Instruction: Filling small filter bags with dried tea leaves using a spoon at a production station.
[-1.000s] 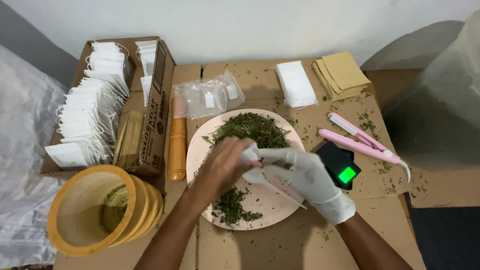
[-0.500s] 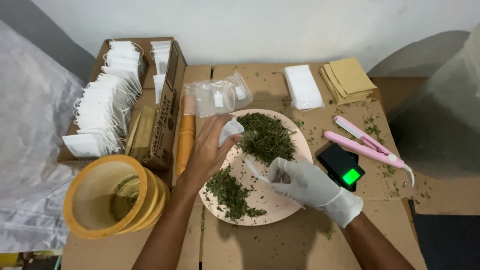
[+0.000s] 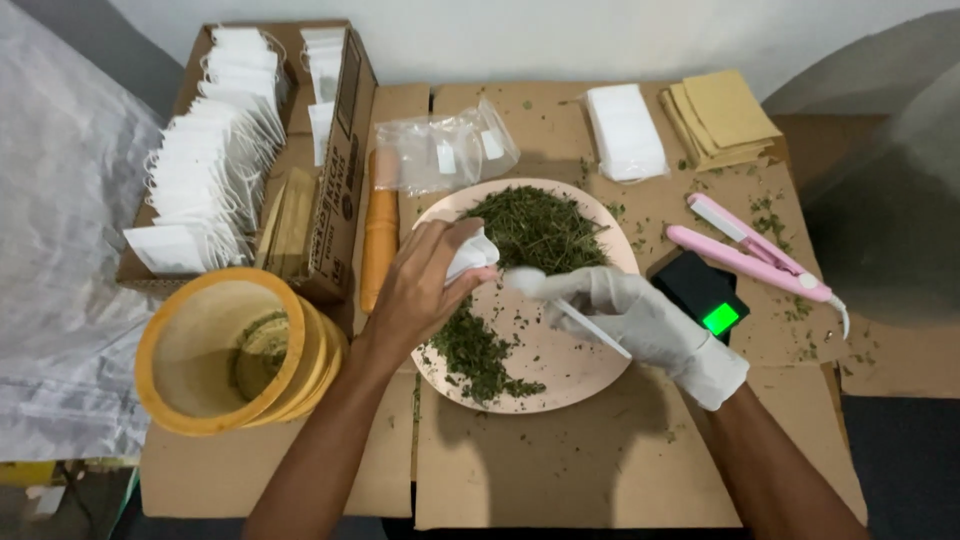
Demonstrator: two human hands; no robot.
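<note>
My bare left hand (image 3: pixel 422 285) pinches a small white paper bag (image 3: pixel 470 254) over the pink plate (image 3: pixel 560 375). My right hand (image 3: pixel 645 322), in a white glove, grips a white plastic spoon (image 3: pixel 555 300) whose bowl sits right at the bag's mouth. The plate carries a big heap of dried green herb (image 3: pixel 535 227) at its far side and a smaller heap (image 3: pixel 478 352) near my left wrist.
A cardboard box (image 3: pixel 340 150) at the left holds rows of white stringed bags (image 3: pixel 205 180). Stacked yellow bowls (image 3: pixel 235 350), an orange cylinder (image 3: pixel 380 235), clear plastic bags (image 3: pixel 440 150), white sachets (image 3: pixel 625 130), tan envelopes (image 3: pixel 720 110), a pink sealer (image 3: pixel 755 250) and a black scale (image 3: pixel 705 300) surround the plate.
The left hand lifted the white bag toward the plate's middle. The right hand brought the spoon up from the plate to the bag's mouth.
</note>
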